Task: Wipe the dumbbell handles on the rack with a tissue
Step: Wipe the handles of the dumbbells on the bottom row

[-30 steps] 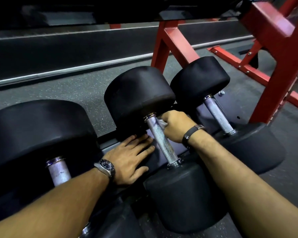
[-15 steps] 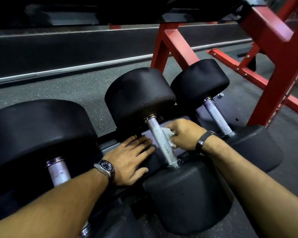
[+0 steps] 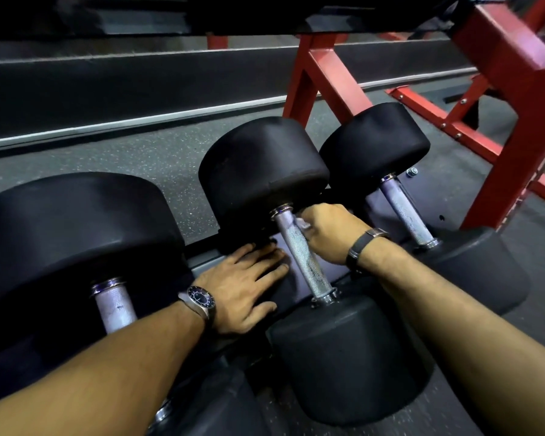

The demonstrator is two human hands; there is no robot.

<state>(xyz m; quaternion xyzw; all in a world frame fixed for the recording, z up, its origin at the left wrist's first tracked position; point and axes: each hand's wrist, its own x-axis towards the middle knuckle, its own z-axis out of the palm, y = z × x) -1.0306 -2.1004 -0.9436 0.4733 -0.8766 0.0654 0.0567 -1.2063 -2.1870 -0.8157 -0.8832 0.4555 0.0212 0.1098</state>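
At the left of the frame a big dumbbell (image 3: 76,240) lies on the rack (image 3: 202,256), its pale handle (image 3: 114,305) partly hidden behind the left forearm. Just right of it the left hand (image 3: 243,287) lies flat with straight fingers on the rack, holding nothing, a watch (image 3: 200,299) on its wrist. Its fingertips end just beside the middle handle (image 3: 302,256), a knurled bar running from upper left, under the far weight, down to lower right at the near weight. The right hand (image 3: 331,231) is curled around a white tissue (image 3: 302,223), pressing it against the bar's upper end from the right side. So the unwiped length likely lies down the bar toward the viewer, and the right hand is placed to slide along it. Further right a third handle (image 3: 403,212) stands free before the red frame (image 3: 516,127).
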